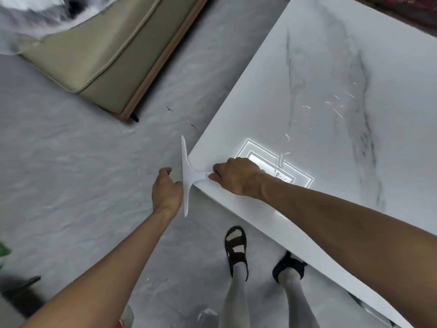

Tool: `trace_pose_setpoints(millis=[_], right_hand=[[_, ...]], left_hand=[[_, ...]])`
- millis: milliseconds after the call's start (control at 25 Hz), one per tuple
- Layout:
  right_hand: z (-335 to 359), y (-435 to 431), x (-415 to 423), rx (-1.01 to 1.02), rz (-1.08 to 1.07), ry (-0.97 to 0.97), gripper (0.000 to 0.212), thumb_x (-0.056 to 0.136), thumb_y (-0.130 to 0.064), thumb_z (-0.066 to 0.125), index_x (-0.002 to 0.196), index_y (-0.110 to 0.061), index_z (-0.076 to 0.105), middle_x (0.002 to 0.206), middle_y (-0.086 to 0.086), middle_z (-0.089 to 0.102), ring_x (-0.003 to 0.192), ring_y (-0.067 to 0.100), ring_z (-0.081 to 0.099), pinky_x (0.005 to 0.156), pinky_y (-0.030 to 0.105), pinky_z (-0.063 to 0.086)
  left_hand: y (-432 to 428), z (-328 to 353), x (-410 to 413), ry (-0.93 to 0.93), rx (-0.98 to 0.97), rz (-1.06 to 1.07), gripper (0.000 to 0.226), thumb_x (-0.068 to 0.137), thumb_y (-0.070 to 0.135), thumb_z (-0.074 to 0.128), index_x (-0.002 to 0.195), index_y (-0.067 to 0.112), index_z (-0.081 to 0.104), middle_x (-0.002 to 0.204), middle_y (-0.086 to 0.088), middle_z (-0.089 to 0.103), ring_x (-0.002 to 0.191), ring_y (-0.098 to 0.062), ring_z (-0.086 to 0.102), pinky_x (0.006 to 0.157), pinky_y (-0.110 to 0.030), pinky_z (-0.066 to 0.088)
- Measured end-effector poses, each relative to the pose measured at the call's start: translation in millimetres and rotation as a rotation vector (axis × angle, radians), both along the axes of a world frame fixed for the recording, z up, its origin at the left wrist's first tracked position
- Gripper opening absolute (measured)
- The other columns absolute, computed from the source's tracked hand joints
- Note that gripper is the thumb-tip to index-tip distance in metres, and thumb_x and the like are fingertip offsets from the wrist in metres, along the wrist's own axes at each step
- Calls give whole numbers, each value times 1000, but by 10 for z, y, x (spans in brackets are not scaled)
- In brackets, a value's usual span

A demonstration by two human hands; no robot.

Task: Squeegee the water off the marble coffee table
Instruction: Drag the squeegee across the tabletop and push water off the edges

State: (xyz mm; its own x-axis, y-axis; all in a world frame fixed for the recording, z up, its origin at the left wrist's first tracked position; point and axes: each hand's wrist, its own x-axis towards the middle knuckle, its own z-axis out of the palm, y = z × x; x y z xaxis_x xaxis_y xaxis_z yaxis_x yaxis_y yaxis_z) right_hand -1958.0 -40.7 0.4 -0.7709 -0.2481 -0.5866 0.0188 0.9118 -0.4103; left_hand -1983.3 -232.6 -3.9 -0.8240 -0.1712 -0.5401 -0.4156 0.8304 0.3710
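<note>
The white marble coffee table (319, 67) with grey veins fills the right of the head view. Small water streaks (335, 107) glint near its middle. A white squeegee (185, 176) hangs just past the table's near-left corner, its blade upright and off the edge. My right hand (234, 176) is closed around the squeegee's handle at that corner. My left hand (165, 190) sits just left of the blade over the floor, fingers loosely curled, touching or nearly touching the blade's back; it grips nothing that I can make out.
A beige sofa cushion on a wooden base (99, 55) lies at the upper left. Grey marbled floor (71, 174) spreads between it and the table. My feet in dark sandals (236, 249) stand by the table's near edge. A ceiling light reflects on the tabletop (298, 171).
</note>
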Motion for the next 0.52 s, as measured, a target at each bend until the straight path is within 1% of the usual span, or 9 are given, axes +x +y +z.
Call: trace_pose_setpoints(millis=[80,160,240,320,400,440,520], right_hand=[[-55,122,64,-3,-22,43,47,102,-49,25,112,-18,58,109,12,64,103,34,60,74,32,33],[-92,282,187,-10,-49,81,46,101,-51,24,107,-20,58,106,10,66,100,34,61,72,33,33],[-96,457,338,-11,-74,71,46,102,-50,24,111,-21,58,103,10,66,97,35,60,71,33,33],[-71,660,525,-1,-104,47,46,102,-50,24,115,-22,58,101,10,66,95,35,61,70,33,35],[-40,943,784,39,-147,42,46,102,-51,24,119,-24,58,101,9,68,95,35,62,72,36,41],[-21,1105,942,63,-175,33,47,101,-52,24,124,-28,57,105,7,69,98,34,63,76,37,45],[30,1454,1289,91,-236,-4,47,99,-55,24,136,-40,49,117,-1,68,104,30,62,85,37,47]], left_hand=[[66,-31,34,-36,9,-44,54,89,6,49,141,14,37,143,-12,48,123,-31,52,102,-36,44],[173,-56,75,-56,44,-72,54,88,7,49,141,15,37,139,-12,52,117,-32,56,100,-40,46],[302,-67,107,-86,67,-78,54,89,8,48,140,17,36,135,-12,53,112,-33,58,96,-42,49],[423,-70,136,-112,58,-111,56,89,7,48,142,19,34,133,-12,53,109,-33,59,90,-40,52],[559,-76,211,-121,37,-204,58,89,5,47,144,17,32,138,-10,49,116,-29,55,91,-35,48],[634,-71,274,-116,35,-267,58,90,4,47,145,16,31,142,-7,45,123,-26,51,94,-32,44],[821,-56,455,-96,47,-410,59,90,2,47,146,11,30,148,-5,38,133,-21,40,105,-28,34]])
